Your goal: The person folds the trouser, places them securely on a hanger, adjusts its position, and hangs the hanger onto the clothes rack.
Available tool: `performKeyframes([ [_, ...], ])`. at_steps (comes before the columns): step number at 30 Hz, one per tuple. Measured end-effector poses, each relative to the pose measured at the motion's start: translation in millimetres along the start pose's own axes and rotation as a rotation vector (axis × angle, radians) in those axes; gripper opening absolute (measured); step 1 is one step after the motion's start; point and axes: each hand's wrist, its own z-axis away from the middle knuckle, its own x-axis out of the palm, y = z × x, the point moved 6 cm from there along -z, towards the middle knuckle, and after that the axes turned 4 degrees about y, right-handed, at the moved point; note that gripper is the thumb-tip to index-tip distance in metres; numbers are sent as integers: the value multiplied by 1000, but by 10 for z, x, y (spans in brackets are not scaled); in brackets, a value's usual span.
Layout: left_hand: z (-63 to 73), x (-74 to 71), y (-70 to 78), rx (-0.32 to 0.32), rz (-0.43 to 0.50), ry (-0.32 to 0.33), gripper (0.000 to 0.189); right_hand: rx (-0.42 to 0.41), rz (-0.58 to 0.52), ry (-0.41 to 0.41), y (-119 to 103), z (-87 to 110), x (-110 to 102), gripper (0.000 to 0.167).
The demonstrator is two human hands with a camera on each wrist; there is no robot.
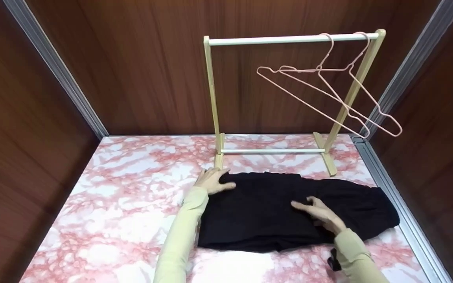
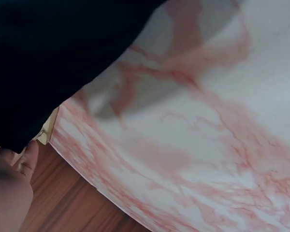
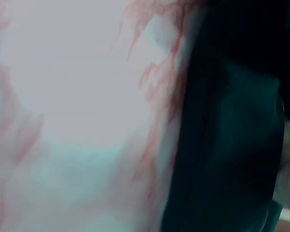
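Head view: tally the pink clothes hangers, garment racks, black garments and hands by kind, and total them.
Pink clothes hangers: 2
Garment rack: 1
Black garment: 1
Hands: 2
Total: 6

Inscriptions: none legible. Labels and brands: none legible. Numbers and signs: none legible (head view, left wrist view and right wrist view alike; the wrist views partly dark and blurred).

High up, the head view faces forward and down over the table (image 1: 140, 220) to its far edge; the wrist views look from close by, all three sharing the black cloth (image 1: 258, 212).
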Motion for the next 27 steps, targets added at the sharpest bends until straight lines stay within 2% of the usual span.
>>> performKeyframes([
  [3,17,-11,26,92,-1,56,59,26,-29,-129,76,85,22,114],
  [6,33,-31,50,164,3,166,38,8,-49,-236,107,137,50,122],
  [8,39,-39,59,174,19,224,30,-12,-77,-272,108,155,51,125],
  [9,38,-35,54,157,40,234,30,-29,-89,-287,103,161,46,126],
  [13,13,-43,33,40,62,260,32,-144,-86,-284,53,183,-35,119],
  [15,-12,-57,34,-24,34,272,34,-201,-85,-275,29,199,-93,111],
  [18,-53,-86,83,-67,-35,295,36,-264,-72,-246,11,221,-175,97],
  [23,-101,-49,185,-39,-109,297,33,-225,-19,-215,88,229,-193,97],
  [27,-109,47,194,-5,-84,261,41,-177,97,-175,124,224,-203,107],
])
